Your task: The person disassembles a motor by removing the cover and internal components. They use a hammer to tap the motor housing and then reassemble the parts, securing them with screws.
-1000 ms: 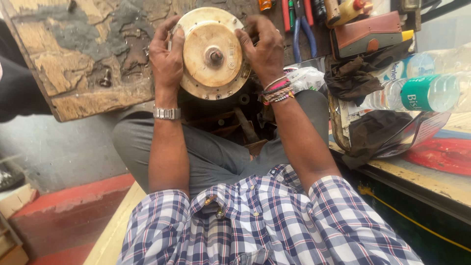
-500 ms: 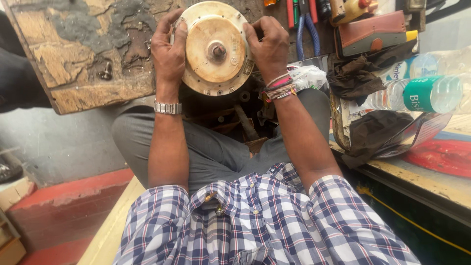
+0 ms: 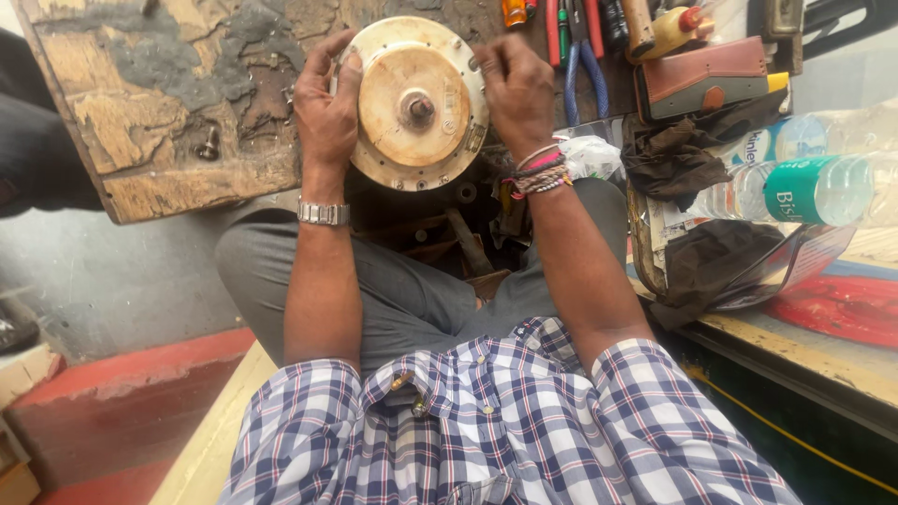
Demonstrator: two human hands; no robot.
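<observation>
The left hand is clasped over the left rim of a round, cream-coloured motor housing, fingers curled around its edge, a metal watch at the wrist. The right hand grips the opposite rim just as firmly, with coloured bands below it. Between the two hands the housing stands on edge, its flat face and short central shaft turned toward the camera, held above the person's lap.

It looks like a stage of seating or turning the disc while it is steadied from both sides; any further move would call for an even grip so that the disc does not tip.

Left of the hands lies a worn wooden board. Beyond the right hand are pliers with blue handles and screwdrivers. Further right, on the desk, lie dark rags and a plastic water bottle.
</observation>
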